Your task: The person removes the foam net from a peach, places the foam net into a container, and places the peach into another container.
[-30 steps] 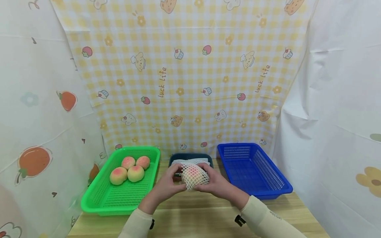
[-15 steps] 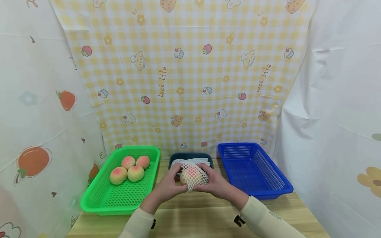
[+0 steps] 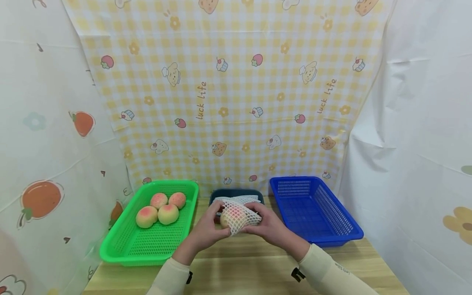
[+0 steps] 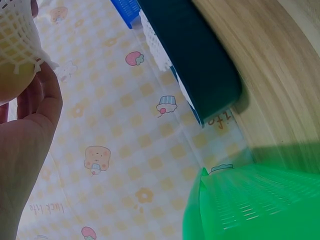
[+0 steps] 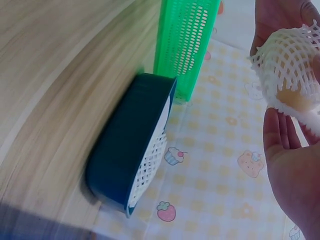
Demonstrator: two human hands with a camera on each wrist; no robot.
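A pink-and-yellow peach (image 3: 229,223) is held up between both hands, partly covered by a white foam fruit net (image 3: 239,213). My left hand (image 3: 206,232) grips it from the left, thumb below and fingers behind. From the right, my right hand (image 3: 271,228) pinches the net's edge. In the left wrist view, the bare bottom of the peach (image 4: 14,82) sticks out of the net beside the left fingers. The net's open end (image 5: 290,107) flares near the right fingers in the right wrist view, with yellow peach skin inside.
At left a green basket (image 3: 147,259) holds several peaches (image 3: 168,214). Behind the hands, a dark teal bin (image 3: 217,192) contains more white foam nets (image 3: 254,199). A blue basket (image 3: 313,213) stands at right on the wooden table (image 3: 250,270). Patterned cloth hangs behind.
The net has shifted and stretched to the right over the peach, baring more of its left side. The peach has moved slightly left; both hands keep nearly the same place.
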